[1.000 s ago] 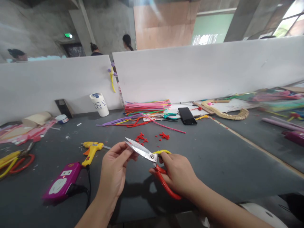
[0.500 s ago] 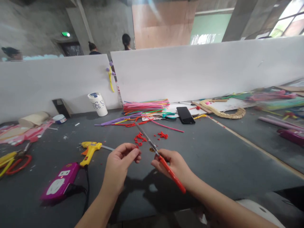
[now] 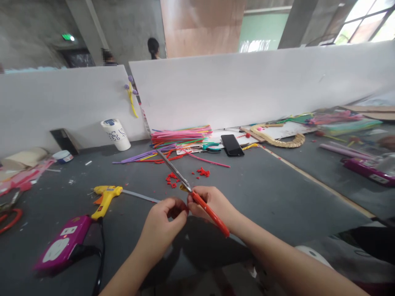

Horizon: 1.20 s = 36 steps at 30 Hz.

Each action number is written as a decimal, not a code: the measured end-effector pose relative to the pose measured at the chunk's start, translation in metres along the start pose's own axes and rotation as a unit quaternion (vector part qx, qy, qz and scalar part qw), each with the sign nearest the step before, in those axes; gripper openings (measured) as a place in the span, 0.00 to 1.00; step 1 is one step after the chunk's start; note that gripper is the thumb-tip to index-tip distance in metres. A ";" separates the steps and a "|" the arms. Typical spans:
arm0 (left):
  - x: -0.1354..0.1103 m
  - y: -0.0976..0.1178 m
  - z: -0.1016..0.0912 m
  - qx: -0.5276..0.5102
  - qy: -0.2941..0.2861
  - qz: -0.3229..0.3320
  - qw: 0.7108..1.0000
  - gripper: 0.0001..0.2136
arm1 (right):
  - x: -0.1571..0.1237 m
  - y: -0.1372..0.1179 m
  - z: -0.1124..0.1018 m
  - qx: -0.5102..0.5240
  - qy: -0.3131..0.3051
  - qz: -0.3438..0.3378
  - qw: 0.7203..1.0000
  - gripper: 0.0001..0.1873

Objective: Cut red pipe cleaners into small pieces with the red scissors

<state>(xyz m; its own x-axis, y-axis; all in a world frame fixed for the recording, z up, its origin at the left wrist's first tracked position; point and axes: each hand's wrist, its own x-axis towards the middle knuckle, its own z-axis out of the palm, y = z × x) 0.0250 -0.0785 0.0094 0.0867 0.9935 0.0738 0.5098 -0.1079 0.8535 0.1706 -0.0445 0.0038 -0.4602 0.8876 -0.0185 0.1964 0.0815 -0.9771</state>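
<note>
My right hand point(image 3: 212, 204) is closed around red-handled scissors point(image 3: 210, 213). Their metal blades point away and to the left, over the table. My left hand point(image 3: 164, 220) is closed in a pinch, its fingertips meeting those of my right hand; whatever lies between them is hidden. Just beyond the hands lie small red fuzzy pieces point(image 3: 203, 172), in two loose clusters under and beside the blades. A small yellowish piece point(image 3: 183, 188) shows by the scissors' pivot.
On the left are a yellow glue gun point(image 3: 106, 199) and a purple power strip point(image 3: 63, 246) with a black cord. Behind lie pipe cleaners point(image 3: 182, 135), teal-handled pliers point(image 3: 211, 146) and a phone point(image 3: 232, 145). A white partition point(image 3: 247, 86) stands along the back.
My hands have come together, the left fingertips now meeting the right ones. The red bit visible in my left pinch before is now hidden. The camera view has turned slightly right.
</note>
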 end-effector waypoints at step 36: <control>0.001 -0.001 -0.004 -0.383 -0.111 -0.191 0.897 0.06 | -0.002 -0.003 -0.006 0.014 -0.025 0.005 1.000 0.04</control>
<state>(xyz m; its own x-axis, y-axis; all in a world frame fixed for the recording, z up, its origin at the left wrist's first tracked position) 0.0214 -0.0769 0.0106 0.2434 0.9114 -0.3319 -0.1913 0.3806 0.9047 0.1761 -0.0443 0.0080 -0.5011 0.8646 -0.0378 0.1775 0.0600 -0.9823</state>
